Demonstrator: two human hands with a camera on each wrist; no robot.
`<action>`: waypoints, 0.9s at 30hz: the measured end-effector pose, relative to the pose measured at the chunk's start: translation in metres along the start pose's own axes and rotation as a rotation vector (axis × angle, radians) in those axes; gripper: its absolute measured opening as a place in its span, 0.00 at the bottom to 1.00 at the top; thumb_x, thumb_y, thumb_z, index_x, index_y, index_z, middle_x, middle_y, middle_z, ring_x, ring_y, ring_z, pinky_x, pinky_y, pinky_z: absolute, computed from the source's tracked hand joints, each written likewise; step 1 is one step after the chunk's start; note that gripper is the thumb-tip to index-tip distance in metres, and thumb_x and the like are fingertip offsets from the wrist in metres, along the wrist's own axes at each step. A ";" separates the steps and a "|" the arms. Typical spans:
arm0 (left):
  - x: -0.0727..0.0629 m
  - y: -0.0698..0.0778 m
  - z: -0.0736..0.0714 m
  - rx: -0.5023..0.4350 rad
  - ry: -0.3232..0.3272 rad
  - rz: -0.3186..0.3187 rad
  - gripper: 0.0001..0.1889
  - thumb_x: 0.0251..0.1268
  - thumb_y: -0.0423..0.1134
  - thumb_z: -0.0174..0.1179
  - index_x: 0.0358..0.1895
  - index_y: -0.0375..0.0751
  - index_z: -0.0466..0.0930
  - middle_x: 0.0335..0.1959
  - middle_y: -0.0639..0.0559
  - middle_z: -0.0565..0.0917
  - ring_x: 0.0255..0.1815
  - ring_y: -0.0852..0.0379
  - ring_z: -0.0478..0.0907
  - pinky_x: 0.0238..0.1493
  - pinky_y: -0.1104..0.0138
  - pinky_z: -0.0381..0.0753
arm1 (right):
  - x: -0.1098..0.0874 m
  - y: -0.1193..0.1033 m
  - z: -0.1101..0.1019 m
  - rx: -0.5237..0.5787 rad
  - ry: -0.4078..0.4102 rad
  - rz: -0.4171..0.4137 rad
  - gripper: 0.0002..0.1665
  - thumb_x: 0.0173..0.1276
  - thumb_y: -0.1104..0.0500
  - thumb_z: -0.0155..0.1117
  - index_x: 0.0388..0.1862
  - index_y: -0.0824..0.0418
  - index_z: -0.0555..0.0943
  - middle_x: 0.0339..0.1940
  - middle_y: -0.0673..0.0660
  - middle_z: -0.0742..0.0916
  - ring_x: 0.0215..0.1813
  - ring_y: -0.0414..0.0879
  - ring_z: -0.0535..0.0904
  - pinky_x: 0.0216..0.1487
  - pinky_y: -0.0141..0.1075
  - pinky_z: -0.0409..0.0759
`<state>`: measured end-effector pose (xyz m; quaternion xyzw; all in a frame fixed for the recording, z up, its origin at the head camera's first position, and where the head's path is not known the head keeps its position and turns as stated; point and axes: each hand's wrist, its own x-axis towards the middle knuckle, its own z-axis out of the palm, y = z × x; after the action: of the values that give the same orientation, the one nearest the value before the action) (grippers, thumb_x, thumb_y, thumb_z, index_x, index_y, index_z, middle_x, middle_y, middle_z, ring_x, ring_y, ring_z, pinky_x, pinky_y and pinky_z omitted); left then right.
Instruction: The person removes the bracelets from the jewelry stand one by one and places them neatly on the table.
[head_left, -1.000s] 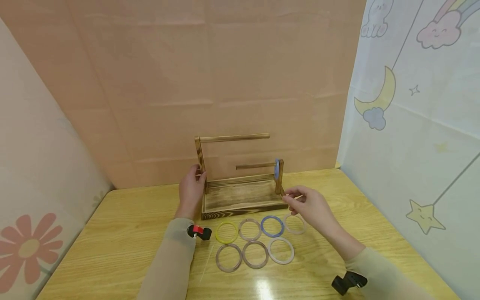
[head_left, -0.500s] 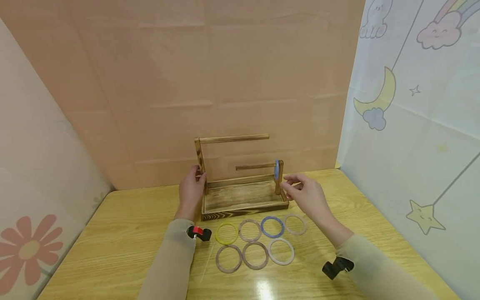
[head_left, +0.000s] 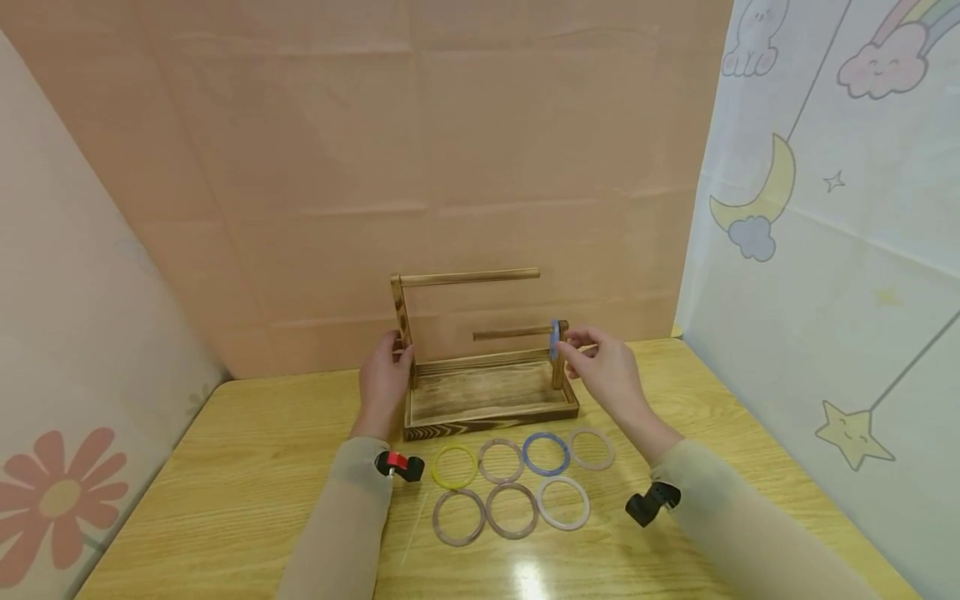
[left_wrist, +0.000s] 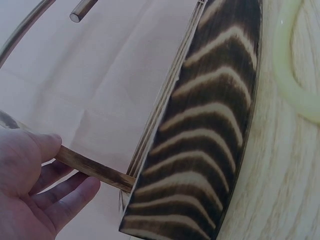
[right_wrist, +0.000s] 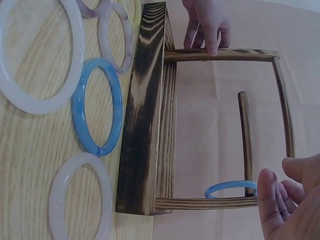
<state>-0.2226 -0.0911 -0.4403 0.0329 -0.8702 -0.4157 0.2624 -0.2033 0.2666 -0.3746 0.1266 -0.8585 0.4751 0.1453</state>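
A dark-grained wooden bangle stand (head_left: 491,414) has a tray base, a tall left post with an upper rod, and a short right post with a lower rod. A blue bangle (head_left: 554,340) hangs on the lower rod against the short post. My left hand (head_left: 385,379) grips the tall post, thumb on one side and fingers on the other, as the left wrist view (left_wrist: 30,175) confirms. Beside the short post is my right hand (head_left: 611,371), fingers loosely bent; in the right wrist view its thumb (right_wrist: 300,167) stands apart from the fingers, close to the hanging bangle.
Before the stand, bangles lie in two rows: yellow (head_left: 454,467), another blue (head_left: 546,454), white (head_left: 563,503), and several pale or mauve ones (head_left: 512,511). A thin clear strip (head_left: 415,527) lies left of them. A peach backdrop (head_left: 480,167) rises behind the table.
My right hand has moved up and slightly left, from the tray's right corner to the upper part of the short post. My left hand and the bangles have stayed in place.
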 end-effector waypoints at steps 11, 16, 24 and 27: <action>0.000 0.001 0.000 0.001 -0.011 -0.017 0.22 0.86 0.40 0.63 0.74 0.34 0.77 0.63 0.36 0.87 0.59 0.37 0.88 0.58 0.43 0.86 | 0.016 0.007 0.005 -0.006 0.030 -0.001 0.17 0.82 0.54 0.72 0.60 0.65 0.88 0.46 0.60 0.90 0.33 0.46 0.91 0.35 0.40 0.91; 0.001 0.000 0.000 -0.001 -0.013 -0.020 0.22 0.86 0.41 0.63 0.74 0.34 0.78 0.62 0.37 0.88 0.59 0.37 0.88 0.59 0.43 0.86 | 0.021 0.010 0.008 -0.005 0.033 0.019 0.17 0.82 0.54 0.72 0.60 0.64 0.88 0.47 0.60 0.90 0.33 0.45 0.91 0.36 0.40 0.92; 0.002 0.000 0.000 0.006 -0.015 -0.022 0.22 0.86 0.40 0.63 0.73 0.35 0.78 0.62 0.37 0.88 0.59 0.37 0.88 0.59 0.43 0.86 | 0.025 0.015 0.012 -0.017 0.034 0.043 0.17 0.82 0.54 0.73 0.60 0.64 0.87 0.48 0.60 0.89 0.34 0.45 0.91 0.38 0.44 0.92; 0.002 0.000 0.000 0.012 -0.014 -0.020 0.22 0.86 0.40 0.63 0.73 0.34 0.78 0.62 0.37 0.88 0.59 0.37 0.89 0.59 0.43 0.86 | 0.026 0.016 0.013 -0.018 0.031 0.046 0.17 0.82 0.54 0.73 0.60 0.64 0.87 0.48 0.60 0.89 0.33 0.45 0.90 0.36 0.40 0.91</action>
<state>-0.2249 -0.0916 -0.4397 0.0401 -0.8741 -0.4133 0.2521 -0.2347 0.2613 -0.3843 0.0979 -0.8631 0.4727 0.1488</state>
